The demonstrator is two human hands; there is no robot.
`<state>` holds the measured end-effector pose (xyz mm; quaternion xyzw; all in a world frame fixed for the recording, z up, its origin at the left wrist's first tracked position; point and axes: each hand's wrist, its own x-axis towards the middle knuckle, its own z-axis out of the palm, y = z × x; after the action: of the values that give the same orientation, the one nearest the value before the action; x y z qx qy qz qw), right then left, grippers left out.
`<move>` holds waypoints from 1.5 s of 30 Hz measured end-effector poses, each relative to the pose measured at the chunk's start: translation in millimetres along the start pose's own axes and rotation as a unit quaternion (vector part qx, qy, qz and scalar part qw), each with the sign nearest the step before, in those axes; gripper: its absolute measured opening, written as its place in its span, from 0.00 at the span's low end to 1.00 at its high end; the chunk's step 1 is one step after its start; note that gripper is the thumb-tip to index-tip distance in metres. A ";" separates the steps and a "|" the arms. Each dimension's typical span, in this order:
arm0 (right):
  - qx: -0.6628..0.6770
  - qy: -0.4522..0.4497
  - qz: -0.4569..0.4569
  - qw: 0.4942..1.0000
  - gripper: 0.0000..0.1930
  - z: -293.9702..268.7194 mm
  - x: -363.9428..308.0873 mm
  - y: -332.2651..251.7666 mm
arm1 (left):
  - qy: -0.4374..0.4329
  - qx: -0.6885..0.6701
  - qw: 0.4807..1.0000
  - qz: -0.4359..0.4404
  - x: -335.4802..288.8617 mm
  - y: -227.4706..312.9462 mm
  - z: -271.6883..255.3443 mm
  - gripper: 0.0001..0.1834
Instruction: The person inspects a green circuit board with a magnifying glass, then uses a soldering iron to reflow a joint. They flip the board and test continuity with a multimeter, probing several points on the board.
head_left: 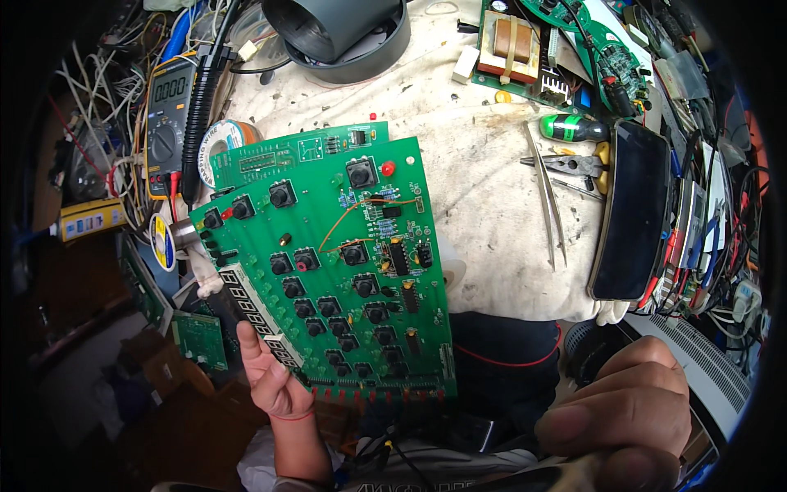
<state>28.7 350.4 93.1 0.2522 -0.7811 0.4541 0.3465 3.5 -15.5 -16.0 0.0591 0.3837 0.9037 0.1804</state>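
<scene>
My left hand (275,379) grips a large green circuit board (324,221) by its lower left edge, with the thumb near a white-framed digit display (283,351). Most of the fingers are hidden behind the board. It is tilted and carries several black push buttons, chips and a thin orange wire (334,223). A second green board (283,149) shows behind its top edge. At the lower right, close to the camera, my right hand (627,402) is curled into a fist. Whatever it holds, if anything, is hidden.
Tweezers (543,193), pliers (561,166), a green-and-black screwdriver (574,128) and a phone (630,213) lie on the stained cloth (484,221) at right. A multimeter (168,123) and wire spool (220,148) stand left. A grey round container (352,61) and a transformer board (508,49) sit at the back.
</scene>
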 end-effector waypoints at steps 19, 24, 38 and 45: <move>-0.004 0.016 -0.004 1.000 0.28 -0.2 -5.9 -5.1 | -0.019 0.023 0.999 0.024 1.8 5.6 4.3 0.43; -0.006 -0.002 -0.005 1.000 0.27 -5.0 -7.6 -6.2 | -0.020 0.022 0.999 0.022 1.0 6.9 4.2 0.43; 0.015 -0.008 0.003 1.000 0.26 -5.8 -11.3 -2.4 | -0.017 0.027 0.999 0.027 -3.9 10.0 1.5 0.44; 0.015 -0.002 -0.011 1.000 0.27 -4.1 -14.9 -0.5 | -0.038 0.016 0.999 0.023 -3.1 12.5 4.1 0.45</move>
<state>39.8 355.0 83.3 0.2667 -0.7721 0.4611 0.3467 3.9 -21.9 -4.1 0.1055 0.3898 0.8984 0.1728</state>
